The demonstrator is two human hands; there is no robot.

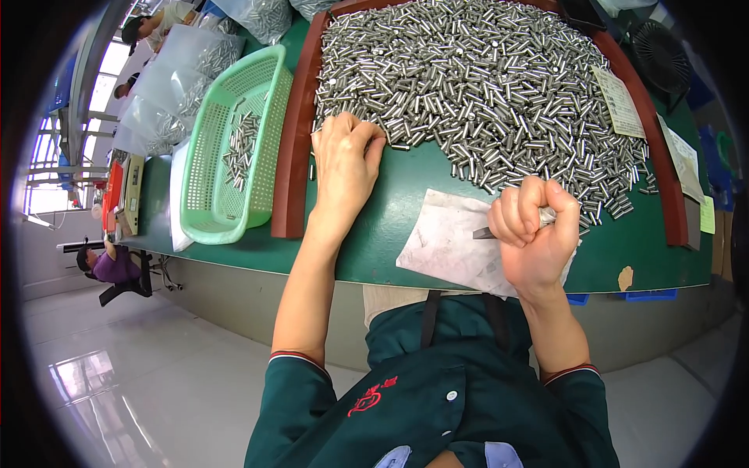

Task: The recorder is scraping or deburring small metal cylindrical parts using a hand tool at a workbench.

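Short, shiny metal pins (pixel 468 86) lie in a large heap on the green tabletop. At the heap's near left edge is my left hand (pixel 343 164), its fingers curled down with the thumb against them. Whatever its fingertips hold is hidden. My right hand (pixel 538 234) is raised in a fist near the heap's front edge, wrapped round something metal. A flat grey metal tip (pixel 483 233) sticks out on one side, and a silvery part shows near the thumb. Below that hand lies a smudged white sheet (pixel 445 238).
Red-brown rails (pixel 295 164) border the heap. Left of it stands a green perforated basket (pixel 265 164) holding some pins. Bags of pins (pixel 175 86) and a scale (pixel 131 195) are further left. A black fan (pixel 660 58) stands far right. Other people are at the left.
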